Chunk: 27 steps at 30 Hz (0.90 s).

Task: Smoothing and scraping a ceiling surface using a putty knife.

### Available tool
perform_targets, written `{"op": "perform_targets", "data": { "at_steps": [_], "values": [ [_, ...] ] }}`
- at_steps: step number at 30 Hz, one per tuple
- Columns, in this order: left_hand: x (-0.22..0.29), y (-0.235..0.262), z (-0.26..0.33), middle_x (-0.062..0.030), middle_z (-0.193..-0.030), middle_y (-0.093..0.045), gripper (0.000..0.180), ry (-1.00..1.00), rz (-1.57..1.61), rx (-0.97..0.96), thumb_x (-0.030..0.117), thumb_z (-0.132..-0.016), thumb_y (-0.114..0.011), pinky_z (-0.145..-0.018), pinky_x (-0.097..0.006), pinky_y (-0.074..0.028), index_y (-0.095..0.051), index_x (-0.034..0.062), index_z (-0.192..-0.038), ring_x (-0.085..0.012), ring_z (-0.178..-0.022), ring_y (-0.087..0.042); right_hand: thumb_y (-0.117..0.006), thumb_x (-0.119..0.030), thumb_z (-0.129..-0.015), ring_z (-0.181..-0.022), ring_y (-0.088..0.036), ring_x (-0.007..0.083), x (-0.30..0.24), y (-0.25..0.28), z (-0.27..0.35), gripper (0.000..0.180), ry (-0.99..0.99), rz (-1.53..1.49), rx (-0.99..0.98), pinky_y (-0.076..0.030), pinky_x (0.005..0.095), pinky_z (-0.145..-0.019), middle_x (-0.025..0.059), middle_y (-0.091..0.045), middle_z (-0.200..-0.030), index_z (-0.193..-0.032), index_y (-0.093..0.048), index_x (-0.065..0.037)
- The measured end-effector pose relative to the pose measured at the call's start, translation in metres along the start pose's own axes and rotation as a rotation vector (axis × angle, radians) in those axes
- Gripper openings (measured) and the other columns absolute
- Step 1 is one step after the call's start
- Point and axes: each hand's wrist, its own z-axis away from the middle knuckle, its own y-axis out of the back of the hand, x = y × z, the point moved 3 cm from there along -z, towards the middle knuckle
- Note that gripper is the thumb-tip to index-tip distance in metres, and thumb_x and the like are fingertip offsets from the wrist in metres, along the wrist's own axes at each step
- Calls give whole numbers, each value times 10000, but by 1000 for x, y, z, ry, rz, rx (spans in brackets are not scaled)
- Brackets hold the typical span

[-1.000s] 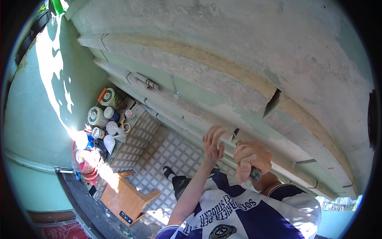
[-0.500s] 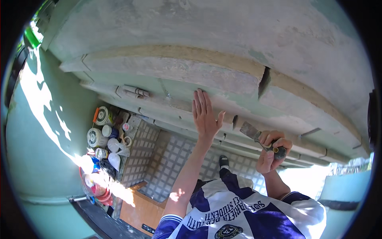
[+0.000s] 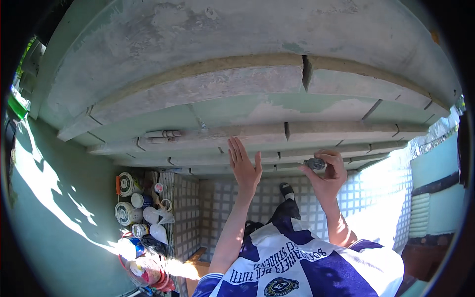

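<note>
Fingers stretched out, my left hand [image 3: 245, 168] is raised flat in front of the stepped wall ledges [image 3: 217, 134]. Its fingertips reach the lower edge of the second ledge; whether they touch it I cannot tell. To its right, my right hand [image 3: 332, 179] is closed around a putty knife [image 3: 315, 164]. The butt of its dark handle faces me, and the blade is hidden behind the handle. The wall panel [image 3: 237, 29] above is patched with grey-white filler over pale green paint.
Rolled grey sheets [image 3: 162, 133] lie on the second ledge. At left, tubs [image 3: 128, 214], bags and a red basin [image 3: 161, 279] crowd a worn bench [image 3: 169, 203] by the green side wall [image 3: 54, 198]. Below is a tiled floor [image 3: 217, 198] with my foot [image 3: 287, 190] on it.
The view has turned and straightened along the ledges. My left hand has come down from the green strip to the second ledge. The putty knife has swung so its blade no longer shows.
</note>
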Motion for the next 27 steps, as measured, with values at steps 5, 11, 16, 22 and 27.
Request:
{"op": "perform_targets", "data": {
  "at_steps": [5, 11, 16, 22, 27],
  "values": [
    [-22, 20, 47, -186, -1550, -152, 700, -8, 95, -153, 353, -961, -438, -1118, -457, -202, -129, 19, -1493, -330, -1435, -159, -875, -45, -600, -687, -515, 54, -12, -8, 19, 414, -288, 182, 58, -439, 193, -585, 3, -559, -812, -873, -565, -19],
    [-46, 31, 85, -181, -1551, -164, 678, 50, 185, -213, 302, -954, -452, -1102, -463, -211, -142, 48, -1500, -334, -1435, -168, -855, -81, -667, -689, -543, 82, -7, -8, 13, 403, -543, -187, 176, -477, 219, -629, 19, -596, -801, -916, -546, -11],
    [-50, 37, 102, -184, -1550, -164, 719, 121, 294, -226, 298, -929, -504, -1102, -476, -211, -145, 52, -1501, -352, -1431, -172, -789, -77, -754, -692, -537, 108, -10, -18, -26, 370, -138, -135, 25, -482, 251, -634, 49, -571, -806, -971, -499, -1],
    [-32, 25, 79, -194, -1551, -148, 790, 162, 506, -156, 311, -900, -568, -1107, -486, -209, -129, 56, -1504, -364, -1429, -166, -629, -139, -902, -543, -450, 124, -16, -71, -79, 288, 245, -753, -79, -405, 247, -473, 100, -507, -819, -1107, -441, -65],
    [-17, 7, 32, -194, -1554, -130, 825, 431, 736, -13, 317, -897, -586, -1109, -474, -224, -92, 71, -1511, -364, -1425, -173, -558, 11, -902, -504, -529, 149, -27, -93, -118, 368, 701, -616, -1, -449, 273, -338, 128, -477, -837, -1206, -397, -120]
  ]
}}
